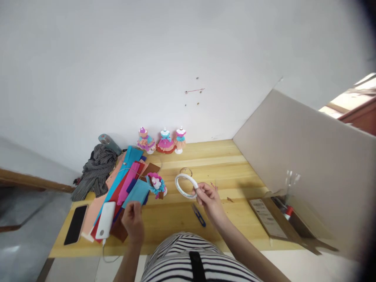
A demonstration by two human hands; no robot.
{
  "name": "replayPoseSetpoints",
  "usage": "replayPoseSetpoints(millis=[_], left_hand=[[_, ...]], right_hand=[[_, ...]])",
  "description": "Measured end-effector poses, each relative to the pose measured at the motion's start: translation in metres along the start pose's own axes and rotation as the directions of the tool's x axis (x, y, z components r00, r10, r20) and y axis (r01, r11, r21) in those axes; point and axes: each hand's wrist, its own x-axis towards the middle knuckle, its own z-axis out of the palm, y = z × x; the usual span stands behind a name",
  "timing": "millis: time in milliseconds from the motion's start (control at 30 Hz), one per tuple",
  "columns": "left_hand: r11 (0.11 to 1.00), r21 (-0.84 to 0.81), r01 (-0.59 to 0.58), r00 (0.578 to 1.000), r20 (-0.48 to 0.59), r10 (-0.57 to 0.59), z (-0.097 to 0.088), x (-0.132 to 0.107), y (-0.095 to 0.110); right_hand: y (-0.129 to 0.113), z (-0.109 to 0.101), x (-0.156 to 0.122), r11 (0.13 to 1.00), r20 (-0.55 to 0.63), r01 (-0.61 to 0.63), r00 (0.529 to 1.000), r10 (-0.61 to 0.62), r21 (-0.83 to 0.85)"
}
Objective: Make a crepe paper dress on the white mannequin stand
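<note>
My right hand (208,199) grips a roll of white tape (179,187) at its right edge, thumb on top, and holds it above the table. Curled closed, my left hand (133,219) is over the front of the crepe paper sheets; whatever its fingers may hold is hidden. Between the hands, farther back, a small dress form in pink and blue paper ruffles (156,184) leans on the sheets. Thread snips with a blue handle (199,215) lie below the tape roll. Blue, pink, red and peach crepe paper (129,178) is piled at left.
Three paper-dressed forms (165,141) stand along the wall. At left are a phone (76,225), a cabled white power bank (105,220), striped cloth (98,168) and a bottle (109,143). An open cardboard box (268,219) sits at right beside an upright panel (311,156).
</note>
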Motion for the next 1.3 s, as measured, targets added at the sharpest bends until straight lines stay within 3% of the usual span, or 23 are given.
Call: replayPoseSetpoints(millis=[67,100,167,233,300,400,467,567,733,967,1033,1100,1300], left_hand=[[0.992,-0.087,-0.092,0.994,-0.064,0.086,0.0,-0.009,0.025],[0.98,-0.138,-0.146,0.988,0.024,0.15,0.002,-0.011,0.039],[0.941,-0.239,-0.239,0.936,0.199,0.289,0.008,-0.012,0.068],[0.905,-0.325,-0.275,0.885,0.282,0.37,0.019,-0.008,0.096],[0.906,-0.355,-0.23,0.889,0.303,0.344,0.032,-0.002,0.121],[0.947,-0.321,-0.027,0.915,0.373,0.153,0.056,0.007,0.147],[0.942,-0.322,0.094,0.908,0.416,0.052,0.073,0.011,0.154],[0.921,-0.353,0.163,0.88,0.474,0.026,0.093,0.016,0.15],[0.91,-0.344,0.23,0.861,0.509,-0.025,0.105,0.025,0.142],[0.788,-0.347,0.509,0.704,0.694,-0.149,0.101,0.023,0.17],[0.771,-0.324,0.549,0.677,0.713,-0.182,0.1,0.02,0.177],[0.782,-0.313,0.539,0.676,0.715,-0.179,0.098,0.016,0.182],[0.884,-0.271,0.38,0.75,0.65,-0.124,0.097,0.008,0.19]], right_hand=[[-0.026,-0.005,-0.003,0.996,-0.002,0.029,1.0,-0.029,0.085],[-0.038,-0.007,-0.004,0.986,0.009,0.034,0.999,-0.036,0.165],[-0.061,-0.008,-0.006,0.947,0.043,0.031,0.998,-0.047,0.319],[-0.079,-0.007,-0.008,0.902,0.067,0.017,0.996,-0.051,0.431],[-0.091,-0.006,-0.011,0.863,0.086,0.001,0.995,-0.051,0.505],[-0.102,-0.002,-0.017,0.828,0.093,0.006,0.993,-0.071,0.561],[-0.107,0.001,-0.022,0.83,0.067,0.037,0.994,-0.089,0.556],[-0.115,0.006,-0.029,0.855,0.022,0.083,0.994,-0.109,0.512],[-0.12,0.005,-0.035,0.847,0.045,0.088,0.99,-0.13,0.525],[-0.1,-0.01,-0.026,0.801,0.082,0.018,0.993,-0.084,0.598],[-0.093,-0.012,-0.023,0.784,0.074,0.014,0.994,-0.076,0.62],[-0.088,-0.013,-0.021,0.774,0.059,0.02,0.996,-0.073,0.633],[-0.085,-0.014,-0.021,0.801,0.038,0.039,0.996,-0.076,0.597]])
